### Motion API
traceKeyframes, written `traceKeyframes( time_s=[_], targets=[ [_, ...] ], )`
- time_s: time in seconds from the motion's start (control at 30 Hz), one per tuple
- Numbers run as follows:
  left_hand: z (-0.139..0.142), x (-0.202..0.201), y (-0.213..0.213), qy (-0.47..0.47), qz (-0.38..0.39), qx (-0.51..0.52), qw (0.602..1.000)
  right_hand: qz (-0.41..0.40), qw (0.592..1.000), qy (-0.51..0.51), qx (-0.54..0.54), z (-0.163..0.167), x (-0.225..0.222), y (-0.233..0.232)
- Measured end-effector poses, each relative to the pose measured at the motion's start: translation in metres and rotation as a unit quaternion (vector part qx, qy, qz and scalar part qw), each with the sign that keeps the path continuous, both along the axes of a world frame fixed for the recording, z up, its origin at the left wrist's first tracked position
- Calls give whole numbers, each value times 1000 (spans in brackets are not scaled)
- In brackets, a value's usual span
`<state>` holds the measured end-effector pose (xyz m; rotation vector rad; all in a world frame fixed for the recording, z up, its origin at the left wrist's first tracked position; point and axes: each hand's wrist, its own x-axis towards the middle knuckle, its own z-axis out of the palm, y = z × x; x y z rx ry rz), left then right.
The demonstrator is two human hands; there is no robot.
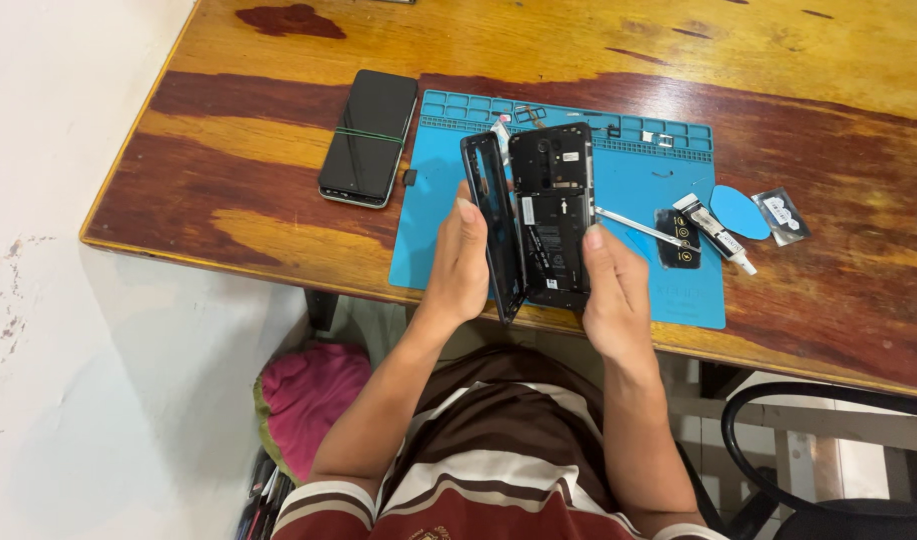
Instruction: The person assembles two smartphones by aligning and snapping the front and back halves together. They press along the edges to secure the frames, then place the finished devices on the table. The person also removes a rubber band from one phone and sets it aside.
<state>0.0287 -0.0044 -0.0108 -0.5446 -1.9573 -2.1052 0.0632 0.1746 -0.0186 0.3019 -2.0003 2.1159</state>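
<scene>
Both hands clamped: left hand [461,268] on back cover [491,225], swung leftward; right hand [615,295] on opened phone [553,215], long axis pointing away.

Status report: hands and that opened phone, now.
Left hand grips the black screen frame. Right hand holds the opened phone body. Both held above the blue mat; nothing in the way.

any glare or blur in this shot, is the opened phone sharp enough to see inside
Head view: even, soft light, no hard shadows; mild sheen on the glossy wooden table; the opened black phone body between the left hand and right hand is sharp, its inner parts distinct; straight edges bow slightly near the frame borders.
</scene>
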Motion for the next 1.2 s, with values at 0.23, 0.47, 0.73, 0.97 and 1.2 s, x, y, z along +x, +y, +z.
traceKeyframes(
  time_s=[0.23,0.47,0.73,0.97,1.2],
  targets=[
    [3,0,1,1,15,-20,1000,-32,997,-5,70,10,1,-5],
    [-2,-2,1,-14,22,-34,999,-66,986,-16,150,38,7,-18],
    [6,1,2,-19,21,-16,999,-101,958,85,256,59,16,-38],
    [6,1,2,-27,30,-11,999,-86,959,93,253,60,17,-47],
    [1,1,0,-9,-3,12,1000,-84,920,210,320,52,15,-50]
  ],
)
